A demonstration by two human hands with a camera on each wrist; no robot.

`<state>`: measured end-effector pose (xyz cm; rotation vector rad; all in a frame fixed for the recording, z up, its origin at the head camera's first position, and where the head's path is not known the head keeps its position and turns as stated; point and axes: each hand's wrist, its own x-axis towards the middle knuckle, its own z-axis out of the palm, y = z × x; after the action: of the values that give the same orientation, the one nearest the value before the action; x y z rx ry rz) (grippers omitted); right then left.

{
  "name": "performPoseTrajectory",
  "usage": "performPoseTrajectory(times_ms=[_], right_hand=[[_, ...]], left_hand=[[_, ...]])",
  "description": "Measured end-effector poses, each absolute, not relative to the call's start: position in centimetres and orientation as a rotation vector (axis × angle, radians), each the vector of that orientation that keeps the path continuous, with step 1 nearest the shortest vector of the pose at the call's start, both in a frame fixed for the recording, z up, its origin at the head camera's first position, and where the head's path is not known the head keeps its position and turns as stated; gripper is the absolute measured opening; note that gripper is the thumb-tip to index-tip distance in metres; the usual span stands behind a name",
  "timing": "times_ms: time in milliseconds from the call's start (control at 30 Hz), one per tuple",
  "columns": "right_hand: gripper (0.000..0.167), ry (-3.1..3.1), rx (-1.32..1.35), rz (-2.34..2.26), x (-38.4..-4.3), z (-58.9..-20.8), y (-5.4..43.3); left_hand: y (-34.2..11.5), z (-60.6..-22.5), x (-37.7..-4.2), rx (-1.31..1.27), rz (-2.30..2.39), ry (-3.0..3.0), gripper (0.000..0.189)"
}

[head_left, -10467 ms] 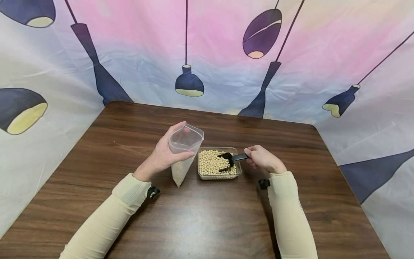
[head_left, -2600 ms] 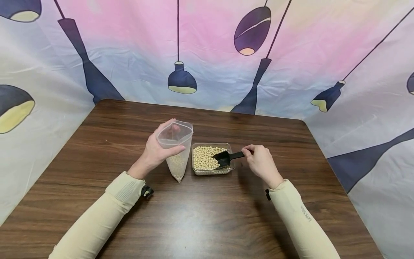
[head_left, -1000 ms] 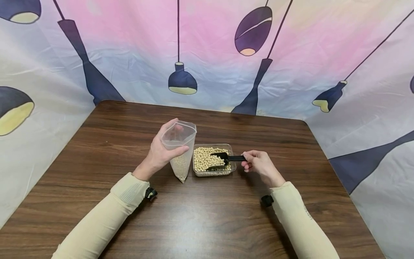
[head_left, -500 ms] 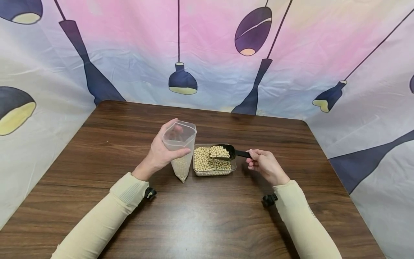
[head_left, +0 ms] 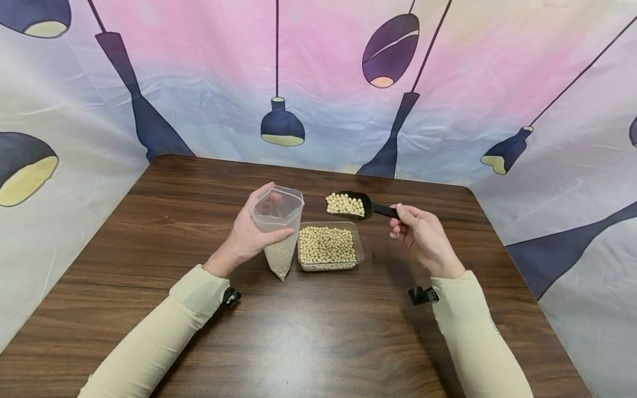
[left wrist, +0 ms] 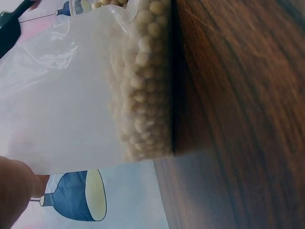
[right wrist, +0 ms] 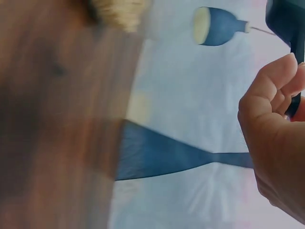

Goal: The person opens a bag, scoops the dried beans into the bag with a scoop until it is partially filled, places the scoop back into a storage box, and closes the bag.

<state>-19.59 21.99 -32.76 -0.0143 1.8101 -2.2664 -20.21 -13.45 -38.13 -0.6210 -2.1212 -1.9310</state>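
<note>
My left hand [head_left: 242, 235] grips a frosted zip bag [head_left: 287, 235] near its open mouth, thumb in front and fingers behind. Soybeans [left wrist: 140, 100] fill the bottom of the bag, which stands on the table in the left wrist view. Pinched by its handle in my right hand [head_left: 423, 236], a black scoop [head_left: 368, 205] carries a heap of soybeans [head_left: 344, 204] above and behind a clear plastic box [head_left: 359, 255]. That box holds more soybeans [head_left: 325, 244] and sits just right of the bag. In the right wrist view, thumb and fingers close on the scoop handle [right wrist: 296, 52].
The dark wood-grain table [head_left: 298, 342] carries the box and bag. A fabric backdrop [head_left: 209, 110] printed with hanging lamps rises behind and at both sides of it. Each wrist wears a small black camera mount [head_left: 231, 297].
The scoop, dug into the soybeans a second ago, has come up loaded and risen clear of the box, towards the back and slightly right. My left hand and the bag stay nearly still.
</note>
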Motion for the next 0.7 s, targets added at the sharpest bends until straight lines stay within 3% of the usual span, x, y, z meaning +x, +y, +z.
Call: performPoseTrajectory(times_ms=[400,700], right_hand=[[0.034,1.712,-0.244,-2.411,-19.2,-27.1,19.5],[0.037,1.769,-0.313,-2.402,-19.5,-25.1,17.8]], left_hand=[[-13.3,-38.4,-20.2,-0.646,-1.890,-2.213,0.095],[-13.6,-38.3,-20.0,-0.623,-1.881,-2.240,0.096]])
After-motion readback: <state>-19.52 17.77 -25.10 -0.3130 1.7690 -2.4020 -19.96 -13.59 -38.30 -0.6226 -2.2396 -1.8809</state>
